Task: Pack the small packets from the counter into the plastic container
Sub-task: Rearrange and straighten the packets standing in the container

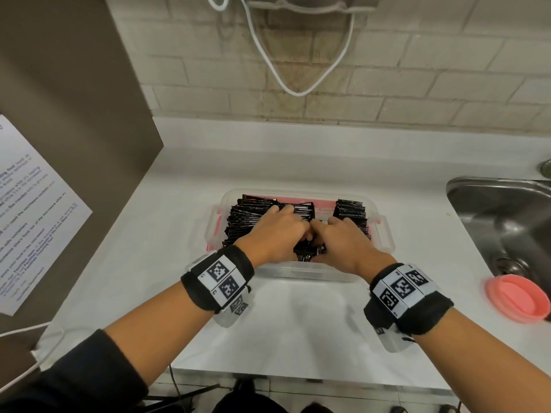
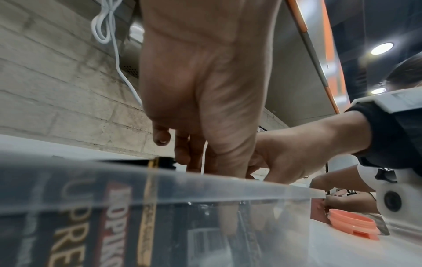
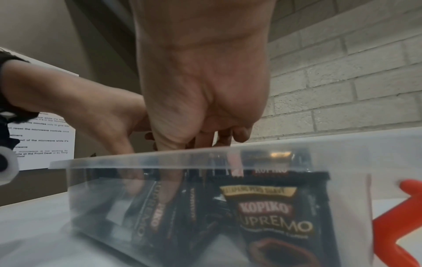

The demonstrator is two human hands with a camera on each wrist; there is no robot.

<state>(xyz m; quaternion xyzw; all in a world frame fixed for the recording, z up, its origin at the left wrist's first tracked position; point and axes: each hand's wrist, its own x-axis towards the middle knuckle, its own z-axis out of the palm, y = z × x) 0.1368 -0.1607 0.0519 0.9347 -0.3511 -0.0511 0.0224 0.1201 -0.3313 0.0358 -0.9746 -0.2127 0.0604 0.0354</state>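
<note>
A clear plastic container (image 1: 298, 272) with red side latches sits on the white counter. Rows of black packets (image 1: 253, 217) stand in it, with another stack (image 1: 351, 210) at its right end. Both hands reach down into its middle, side by side. My left hand (image 1: 283, 228) and my right hand (image 1: 334, 236) have their fingers curled down around a bunch of packets (image 1: 305, 256) near the front wall. In the left wrist view the left hand (image 2: 205, 108) dips behind the container wall (image 2: 228, 182). The right wrist view shows the right hand (image 3: 200, 90) among labelled packets (image 3: 274, 225). The fingertips are hidden.
A steel sink (image 1: 507, 222) lies to the right, with a pink lid (image 1: 515, 299) on the counter in front of it. On the left stands a brown panel with a paper notice (image 1: 32, 210). A white cable (image 1: 298, 90) hangs on the brick wall behind.
</note>
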